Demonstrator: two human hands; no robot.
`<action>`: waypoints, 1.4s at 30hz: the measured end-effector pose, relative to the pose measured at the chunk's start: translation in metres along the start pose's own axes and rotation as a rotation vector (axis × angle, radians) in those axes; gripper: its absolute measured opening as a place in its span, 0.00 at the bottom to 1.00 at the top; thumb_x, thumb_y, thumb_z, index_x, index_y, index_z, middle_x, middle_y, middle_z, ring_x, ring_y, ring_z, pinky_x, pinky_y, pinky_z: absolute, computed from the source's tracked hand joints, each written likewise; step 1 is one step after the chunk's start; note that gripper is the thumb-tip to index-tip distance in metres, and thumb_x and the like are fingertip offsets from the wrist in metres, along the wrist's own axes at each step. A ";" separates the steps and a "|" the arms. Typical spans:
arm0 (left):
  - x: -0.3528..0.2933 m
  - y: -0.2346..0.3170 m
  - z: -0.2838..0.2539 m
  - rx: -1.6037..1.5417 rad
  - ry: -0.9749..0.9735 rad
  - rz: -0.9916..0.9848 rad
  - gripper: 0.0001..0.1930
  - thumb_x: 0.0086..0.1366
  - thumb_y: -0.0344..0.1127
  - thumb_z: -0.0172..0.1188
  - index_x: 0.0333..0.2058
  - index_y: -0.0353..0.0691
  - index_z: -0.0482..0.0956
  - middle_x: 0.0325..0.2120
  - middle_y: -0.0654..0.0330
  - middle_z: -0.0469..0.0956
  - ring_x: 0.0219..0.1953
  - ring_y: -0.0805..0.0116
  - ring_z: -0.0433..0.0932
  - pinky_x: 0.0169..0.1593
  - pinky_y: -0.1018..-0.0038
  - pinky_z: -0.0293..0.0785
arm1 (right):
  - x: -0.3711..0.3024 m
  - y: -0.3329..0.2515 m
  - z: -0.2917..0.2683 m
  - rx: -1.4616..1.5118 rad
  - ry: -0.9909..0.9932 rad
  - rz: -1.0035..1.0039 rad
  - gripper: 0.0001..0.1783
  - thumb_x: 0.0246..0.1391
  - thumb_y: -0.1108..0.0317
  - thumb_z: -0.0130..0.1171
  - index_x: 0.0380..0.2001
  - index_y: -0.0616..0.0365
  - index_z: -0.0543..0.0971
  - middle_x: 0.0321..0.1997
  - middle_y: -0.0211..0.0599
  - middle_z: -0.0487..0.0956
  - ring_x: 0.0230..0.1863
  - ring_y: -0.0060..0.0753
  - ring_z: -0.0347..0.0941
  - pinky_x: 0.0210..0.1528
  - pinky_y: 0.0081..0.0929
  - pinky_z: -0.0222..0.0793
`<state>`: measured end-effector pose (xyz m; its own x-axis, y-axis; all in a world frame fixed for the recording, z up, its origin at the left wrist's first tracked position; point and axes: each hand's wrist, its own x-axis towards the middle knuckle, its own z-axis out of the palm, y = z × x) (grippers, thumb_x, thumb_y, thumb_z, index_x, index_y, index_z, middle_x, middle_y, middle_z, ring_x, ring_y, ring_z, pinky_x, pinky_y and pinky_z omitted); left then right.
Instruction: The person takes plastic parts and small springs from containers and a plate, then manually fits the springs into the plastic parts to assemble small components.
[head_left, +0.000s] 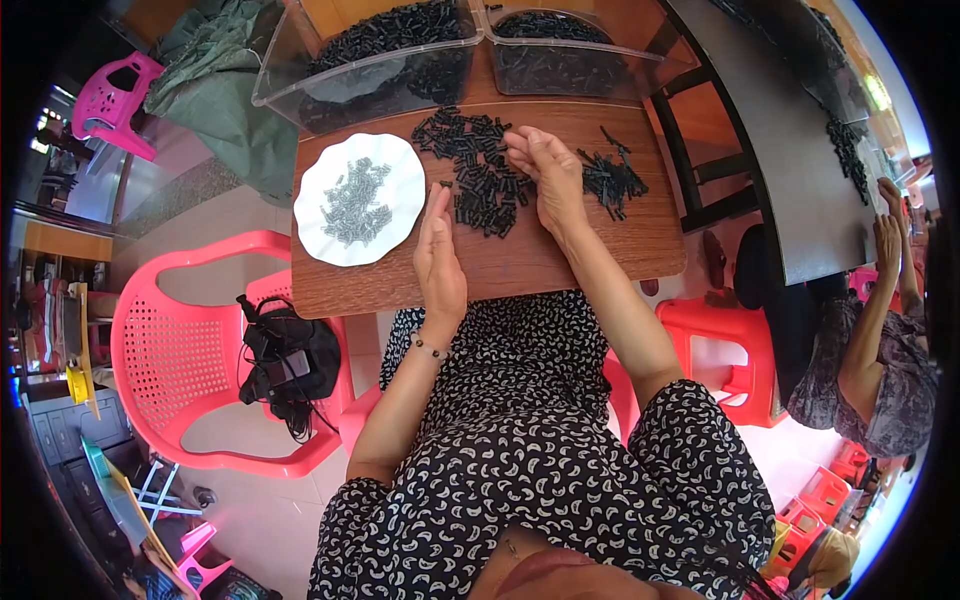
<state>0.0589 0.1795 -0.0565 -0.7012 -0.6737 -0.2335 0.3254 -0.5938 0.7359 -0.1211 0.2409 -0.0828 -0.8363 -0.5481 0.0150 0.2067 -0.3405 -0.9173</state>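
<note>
My left hand (438, 262) rests edge-on over the wooden table (360, 290), fingers stretched out, between a white scalloped plate (318, 235) and a pile of small black tubular pieces (488, 195). One black piece lies by its fingertips; I see nothing held in it. Small clear pieces (355, 200) are heaped on the plate. Above the right side of the black pile, my right hand (552, 178) has its fingers curled in toward the thumb. Whatever they may hold is hidden. Just right of that hand lies a smaller heap of longer, thin black pieces (615, 183).
Two clear plastic bins (375, 95) (560, 75) of black pieces stand along the table's far edge. A pink chair (175, 350) with a black bag (290, 360) is at the left, a red stool (715, 345) at the right. Another person's hands (888, 245) show near a dark table (790, 190).
</note>
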 end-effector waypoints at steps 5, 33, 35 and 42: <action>0.009 -0.027 -0.017 0.192 -0.107 0.363 0.27 0.76 0.42 0.34 0.64 0.25 0.53 0.67 0.47 0.53 0.70 0.61 0.50 0.72 0.65 0.43 | 0.001 -0.005 0.001 0.035 -0.024 0.059 0.18 0.66 0.58 0.50 0.48 0.62 0.75 0.45 0.40 0.82 0.42 0.23 0.77 0.51 0.22 0.71; 0.007 -0.029 -0.017 0.223 -0.056 0.356 0.22 0.75 0.45 0.42 0.51 0.30 0.73 0.55 0.53 0.69 0.58 0.65 0.66 0.62 0.72 0.60 | 0.237 -0.052 0.185 -1.466 -0.523 -0.404 0.43 0.50 0.32 0.52 0.58 0.55 0.72 0.60 0.49 0.72 0.63 0.52 0.65 0.66 0.42 0.56; 0.002 -0.024 -0.020 0.263 -0.027 0.369 0.21 0.75 0.44 0.42 0.49 0.30 0.74 0.55 0.53 0.70 0.59 0.65 0.67 0.62 0.72 0.60 | 0.229 -0.048 0.206 -1.621 -0.554 -0.376 0.47 0.50 0.28 0.49 0.61 0.55 0.68 0.63 0.54 0.68 0.67 0.55 0.60 0.67 0.45 0.52; 0.007 -0.023 -0.011 0.319 -0.080 0.385 0.18 0.75 0.38 0.41 0.48 0.31 0.75 0.51 0.56 0.73 0.55 0.67 0.69 0.60 0.73 0.62 | 0.267 -0.019 0.198 -1.710 -0.799 -0.226 0.56 0.45 0.20 0.44 0.70 0.41 0.51 0.75 0.46 0.43 0.74 0.61 0.35 0.72 0.55 0.38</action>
<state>0.0532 0.1836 -0.0817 -0.6189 -0.7741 0.1330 0.3688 -0.1369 0.9194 -0.2477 -0.0499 0.0176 -0.2707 -0.9538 -0.1304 -0.9301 0.2941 -0.2199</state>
